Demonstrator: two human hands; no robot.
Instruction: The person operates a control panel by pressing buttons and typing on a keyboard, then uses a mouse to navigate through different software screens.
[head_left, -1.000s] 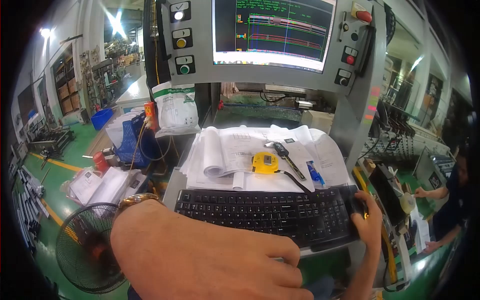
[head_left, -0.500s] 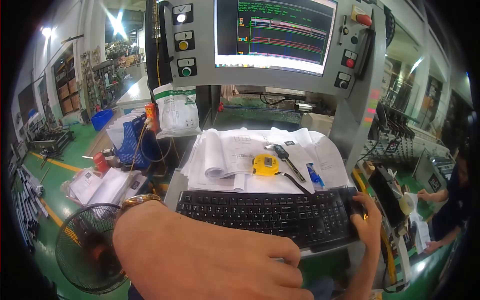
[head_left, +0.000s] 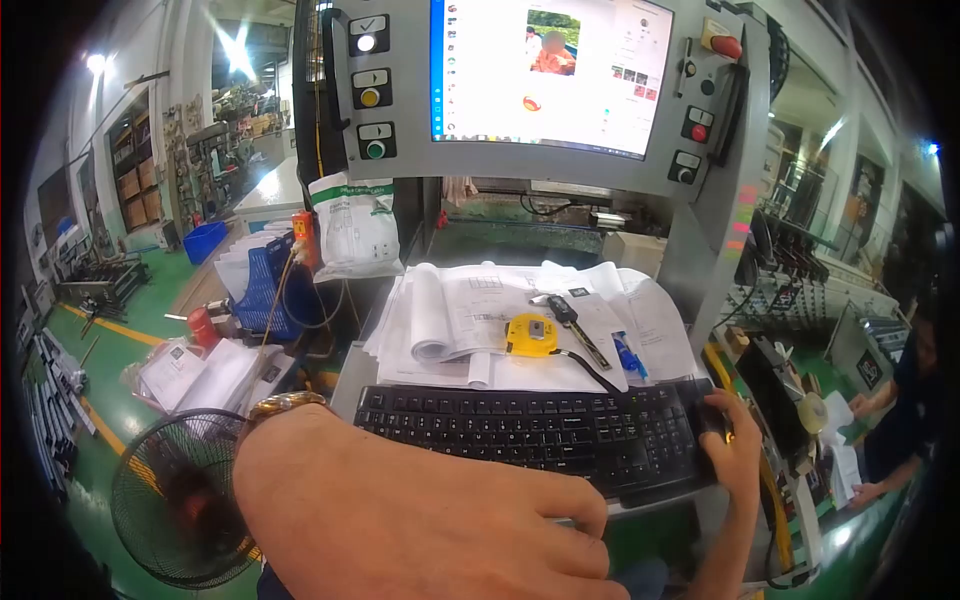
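My left hand [head_left: 440,510] is large in the foreground, in front of the black keyboard [head_left: 520,432], with a gold-coloured band at the wrist. Its fingers curl under, and whatever they might hold is hidden. At the keyboard's right end my right hand [head_left: 735,445] is closed round a dark computer mouse [head_left: 713,420], mostly covered by the fingers. Behind the keyboard, paper drawings [head_left: 470,310] carry a yellow tape measure [head_left: 531,336], a black caliper-like tool [head_left: 580,328] and a blue pen [head_left: 629,355]. Above them, the monitor [head_left: 600,85] displays a white chat-like window with a photo.
Buttons line the machine panel [head_left: 400,158] around the monitor. A white bag [head_left: 357,230] hangs at left, near a blue file rack [head_left: 268,285]. A black fan [head_left: 185,500] stands lower left. Another person [head_left: 900,420] handles papers at the far right.
On the monitor, a dark screen with coloured line drawings has given way to the white window with a photo. Both hands stay almost in place.
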